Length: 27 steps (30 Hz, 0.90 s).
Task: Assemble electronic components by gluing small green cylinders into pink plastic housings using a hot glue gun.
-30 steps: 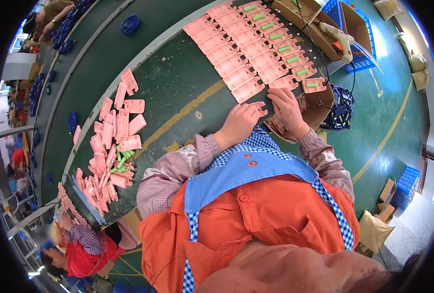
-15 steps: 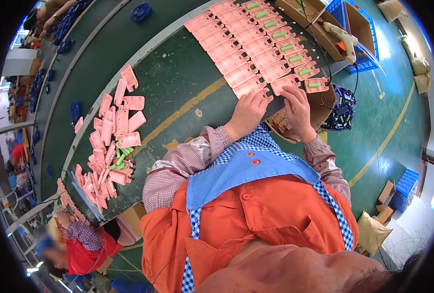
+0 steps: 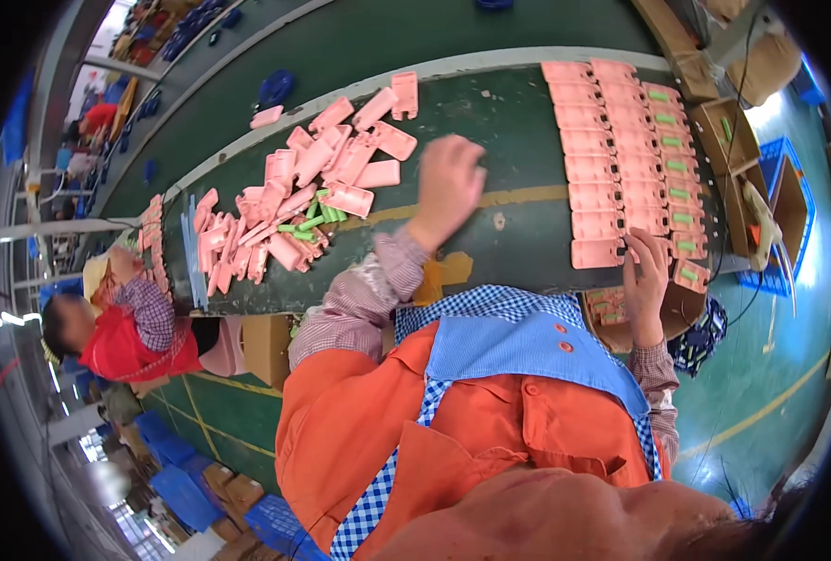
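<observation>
1. Head view: a grid of pink plastic shells [image 3: 591,168] lay on the dark green surface [image 3: 532,257], with light-green cylinders [image 3: 683,218] in its rightmost column.
2. Left of the grid, a loose heap of pink shells [image 3: 313,161] was spread, with loose green cylinders [image 3: 310,223] among them.
3. The left hand [image 3: 445,187] hovered left of the grid, blurred; I could not tell whether its grip was apart or together.
4. The right hand [image 3: 649,280] was at the grid's near end; whether its grip had clamped on a shell, I could not tell.
5. A cardboard box [image 3: 685,313] stood just below the grid.
</observation>
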Tool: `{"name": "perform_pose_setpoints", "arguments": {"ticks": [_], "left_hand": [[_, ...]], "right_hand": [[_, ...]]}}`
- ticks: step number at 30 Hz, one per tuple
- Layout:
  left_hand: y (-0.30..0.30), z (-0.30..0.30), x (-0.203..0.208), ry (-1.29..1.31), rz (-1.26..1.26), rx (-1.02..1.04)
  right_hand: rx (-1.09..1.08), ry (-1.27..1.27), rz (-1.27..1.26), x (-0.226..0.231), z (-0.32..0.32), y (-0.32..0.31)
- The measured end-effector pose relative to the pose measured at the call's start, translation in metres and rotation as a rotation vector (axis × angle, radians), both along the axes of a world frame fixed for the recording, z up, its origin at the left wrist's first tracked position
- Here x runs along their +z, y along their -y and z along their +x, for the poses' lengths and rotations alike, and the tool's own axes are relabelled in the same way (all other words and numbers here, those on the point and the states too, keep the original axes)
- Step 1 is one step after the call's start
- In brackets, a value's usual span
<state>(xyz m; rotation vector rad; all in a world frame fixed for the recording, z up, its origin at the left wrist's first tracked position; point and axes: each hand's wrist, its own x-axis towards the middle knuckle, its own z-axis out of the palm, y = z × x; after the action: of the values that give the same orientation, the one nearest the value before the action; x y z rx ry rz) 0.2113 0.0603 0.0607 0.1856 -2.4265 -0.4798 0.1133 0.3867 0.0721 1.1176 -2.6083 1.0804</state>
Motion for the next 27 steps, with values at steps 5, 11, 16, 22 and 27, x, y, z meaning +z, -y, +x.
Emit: {"name": "perform_pose_setpoints", "arguments": {"ticks": [5,11,16,22,27], "left_hand": [[0.114,0.041,-0.019,0.055,-0.024,0.438],[0.166,0.025,-0.034,0.111,-0.013,0.431],[0.175,0.005,-0.03,0.359,-0.104,0.387],[0.181,0.001,-0.02,0.454,-0.063,0.368],[0.17,0.003,-0.019,0.525,-0.096,0.332]], "right_hand": [[0.34,0.042,0.003,0.018,-0.017,0.093],[0.624,0.212,0.038,-0.015,-0.037,0.281],[0.299,0.115,0.101,-0.052,-0.039,0.399],[0.184,-0.002,0.044,-0.062,-0.042,0.421],[0.29,0.002,0.046,-0.068,-0.065,0.393]]}}
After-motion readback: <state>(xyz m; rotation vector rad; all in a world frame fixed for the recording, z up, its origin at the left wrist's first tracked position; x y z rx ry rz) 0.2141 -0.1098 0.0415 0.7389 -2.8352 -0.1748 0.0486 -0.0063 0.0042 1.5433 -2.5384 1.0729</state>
